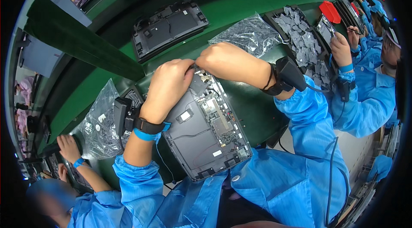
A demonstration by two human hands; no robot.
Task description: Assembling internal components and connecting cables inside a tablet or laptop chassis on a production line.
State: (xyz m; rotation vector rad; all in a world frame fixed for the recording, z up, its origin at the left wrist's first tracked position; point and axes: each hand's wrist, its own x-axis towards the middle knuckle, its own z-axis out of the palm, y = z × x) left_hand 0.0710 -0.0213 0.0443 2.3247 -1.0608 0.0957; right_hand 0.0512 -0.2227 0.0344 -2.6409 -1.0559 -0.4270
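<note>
In head view, looks like working the twelve-o'clock end of a central, opened dark-grey laptop base (204, 129). Got left hand (171, 78) and right hand (219, 59) curled closed there, can't tell on what. Probably needs gentleness next. Seeing dark-green bench (262, 108) around, clear plastic bag (246, 35) at one, blue-smocked co-worker (365, 95) at three o'clock.

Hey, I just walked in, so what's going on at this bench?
A person in a blue smock has both hands, left hand and right hand, close together at the far end of an open laptop chassis with its circuit board exposed. What the fingertips grip is hidden. A similar chassis lies farther back, with clear plastic and a pile of dark grey pieces to its right. Co-workers sit on both sides.
</note>
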